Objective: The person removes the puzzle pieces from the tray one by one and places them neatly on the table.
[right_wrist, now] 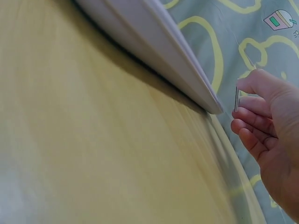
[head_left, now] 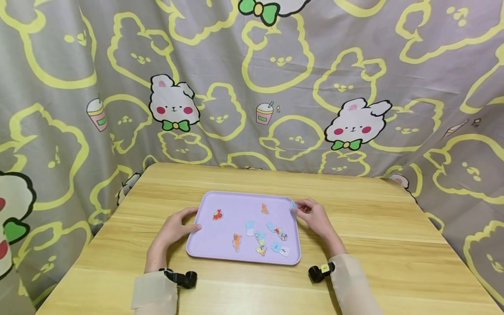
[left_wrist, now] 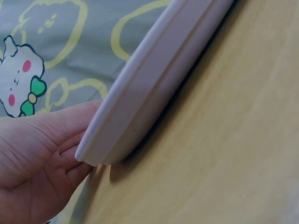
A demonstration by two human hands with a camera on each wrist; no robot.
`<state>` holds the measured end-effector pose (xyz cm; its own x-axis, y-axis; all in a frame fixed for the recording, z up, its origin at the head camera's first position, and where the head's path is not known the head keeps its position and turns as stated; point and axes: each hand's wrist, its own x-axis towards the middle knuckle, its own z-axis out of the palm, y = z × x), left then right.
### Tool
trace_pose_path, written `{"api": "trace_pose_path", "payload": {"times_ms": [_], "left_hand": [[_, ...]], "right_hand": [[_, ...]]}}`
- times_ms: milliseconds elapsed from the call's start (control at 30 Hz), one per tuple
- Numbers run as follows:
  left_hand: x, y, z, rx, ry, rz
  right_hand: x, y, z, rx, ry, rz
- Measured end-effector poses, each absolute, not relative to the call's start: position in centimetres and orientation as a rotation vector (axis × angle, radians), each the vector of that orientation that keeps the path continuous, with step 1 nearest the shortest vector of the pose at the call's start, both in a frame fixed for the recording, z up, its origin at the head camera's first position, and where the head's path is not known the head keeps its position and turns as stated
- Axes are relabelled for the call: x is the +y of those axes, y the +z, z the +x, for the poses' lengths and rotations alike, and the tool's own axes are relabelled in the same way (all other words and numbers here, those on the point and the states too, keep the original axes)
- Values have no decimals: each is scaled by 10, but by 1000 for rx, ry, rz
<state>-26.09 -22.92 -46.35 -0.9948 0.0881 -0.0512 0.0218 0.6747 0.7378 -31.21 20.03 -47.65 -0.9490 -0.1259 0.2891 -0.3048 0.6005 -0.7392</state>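
Note:
A lavender tray (head_left: 236,203) lies on the wooden table with several small flat cut-out pieces on it. My left hand (head_left: 173,228) grips the tray's left rim, its thumb over the edge and the other fingers along the outer side. At the upper right corner, my right hand (head_left: 316,217) pinches a thin light-blue piece (head_left: 293,204) between thumb and index finger. In the right wrist view that piece (right_wrist: 237,95) appears edge-on, just beyond the tray's corner. Loose on the tray are a red piece (head_left: 218,214), an orange piece (head_left: 265,208) and another orange piece (head_left: 236,242).
More blue and multicoloured pieces sit toward the tray's lower right, among them a blue-and-white piece (head_left: 280,249). Wood-grain table (head_left: 374,227) surrounds the tray. A grey curtain (head_left: 236,87) with cartoon bears hangs behind. Each wrist wears a black camera (head_left: 320,273).

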Motion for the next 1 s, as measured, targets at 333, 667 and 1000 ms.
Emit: {"api": "trace_pose_path", "payload": {"times_ms": [333, 667, 1000], "left_hand": [[-229, -463, -261, 2793, 1221, 88], [-230, -465, -260, 2792, 1237, 91], [-230, -466, -261, 2788, 1247, 99]], "right_hand": [[212, -477, -310, -2625, 1263, 333], [226, -478, -309, -2640, 1228, 314], [235, -479, -310, -2662, 1134, 320]]}}
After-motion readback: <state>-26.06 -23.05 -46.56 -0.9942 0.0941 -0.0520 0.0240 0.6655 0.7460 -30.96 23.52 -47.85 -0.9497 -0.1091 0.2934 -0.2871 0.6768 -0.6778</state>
